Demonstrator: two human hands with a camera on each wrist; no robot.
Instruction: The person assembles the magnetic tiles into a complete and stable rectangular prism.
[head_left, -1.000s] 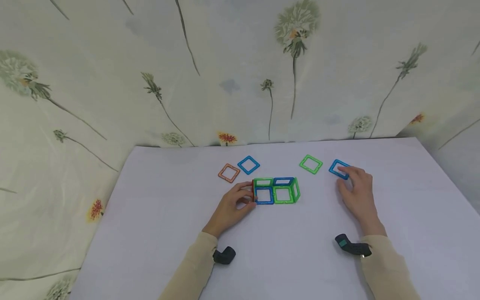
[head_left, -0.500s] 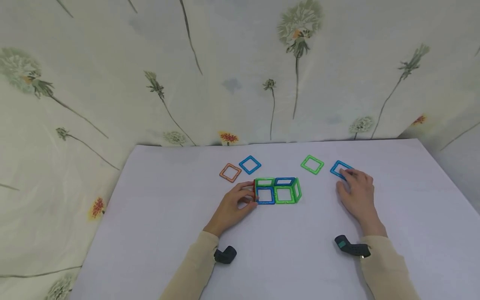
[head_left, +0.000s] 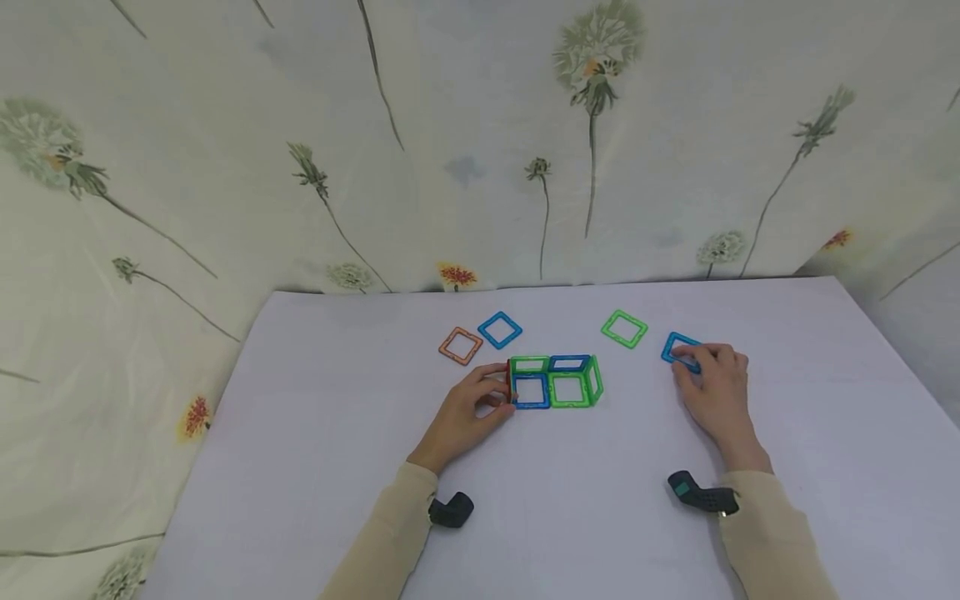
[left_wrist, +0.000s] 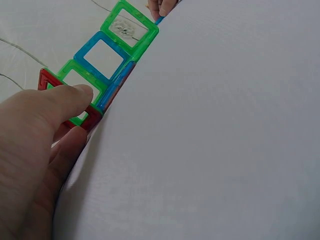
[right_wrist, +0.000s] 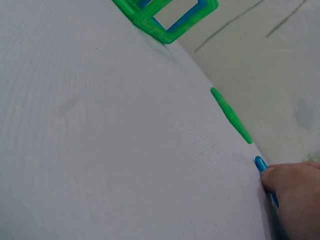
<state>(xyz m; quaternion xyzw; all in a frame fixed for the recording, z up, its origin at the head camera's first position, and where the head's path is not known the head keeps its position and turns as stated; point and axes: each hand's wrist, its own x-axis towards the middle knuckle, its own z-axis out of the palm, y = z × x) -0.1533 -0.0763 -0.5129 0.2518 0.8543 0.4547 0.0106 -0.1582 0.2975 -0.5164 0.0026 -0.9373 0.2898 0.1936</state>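
Observation:
My left hand (head_left: 465, 421) grips the red magnetic tile (left_wrist: 92, 119), which stands at the left end of a small frame structure. Two tiles lie flat at its base, a blue tile (head_left: 531, 406) and a green tile (head_left: 569, 404). Behind them stand a green back tile (left_wrist: 75, 65) and a blue back tile (left_wrist: 117, 55), and another green tile (head_left: 597, 383) closes the right end. Well to the right, my right hand (head_left: 716, 396) pinches a loose blue tile (head_left: 667, 347) by its near side, thumb and fingertips covering part of that edge.
Loose square tiles lie toward the table's back edge: an orange tile (head_left: 446, 343), a blue tile (head_left: 488, 320) and a green tile (head_left: 609, 321). The white table (head_left: 337, 400) ends at a flower-patterned cloth (head_left: 465, 225). Dark cameras sit at both wrists.
The right fingers have closed on the loose blue tile, which has shifted slightly toward me and turned a little. The left hand and the tile structure hold still.

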